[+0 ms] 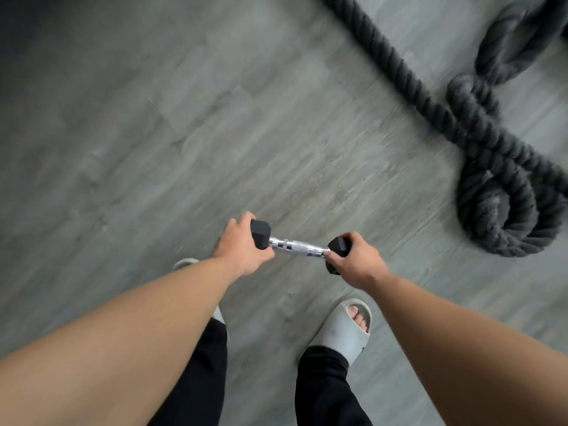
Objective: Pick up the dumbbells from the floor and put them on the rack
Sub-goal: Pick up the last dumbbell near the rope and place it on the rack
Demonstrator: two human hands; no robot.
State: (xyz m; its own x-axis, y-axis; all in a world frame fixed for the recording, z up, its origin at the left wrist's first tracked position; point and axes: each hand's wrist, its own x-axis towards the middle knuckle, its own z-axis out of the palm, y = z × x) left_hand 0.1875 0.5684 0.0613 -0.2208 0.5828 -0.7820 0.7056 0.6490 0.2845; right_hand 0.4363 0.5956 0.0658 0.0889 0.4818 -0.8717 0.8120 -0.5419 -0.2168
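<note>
A small dumbbell with black hexagonal heads and a shiny knurled metal handle hangs level above the floor, in front of my legs. My left hand wraps around its left head. Around the right head closes my right hand. The bare handle shows between the two hands. No rack is in view, and no other dumbbell shows.
A thick dark battle rope runs from the top centre and coils at the right on the grey wood-look floor. My feet in grey slides stand below the dumbbell. The picture is motion-blurred.
</note>
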